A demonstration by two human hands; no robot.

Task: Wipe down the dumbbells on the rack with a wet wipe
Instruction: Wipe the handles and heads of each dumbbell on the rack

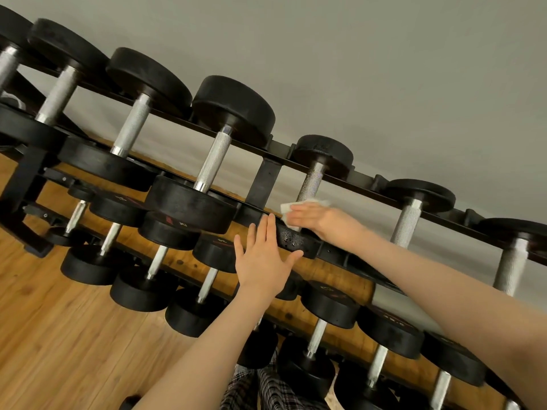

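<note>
Head view shows the right hand (310, 216) pressing a white wet wipe (288, 209) with flat fingers on the near head of a dumbbell (313, 180) on the top rail of the rack (266, 179). The left hand (263, 261) lies flat, fingers straight, against that same black head, holding nothing.

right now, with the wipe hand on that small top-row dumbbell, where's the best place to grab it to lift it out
Probably the knurled steel handle of the dumbbell, from above and the front. It is the only narrow part, bare between the far head and the right hand holding the wipe; both heads sit on the rack's rails.
</note>
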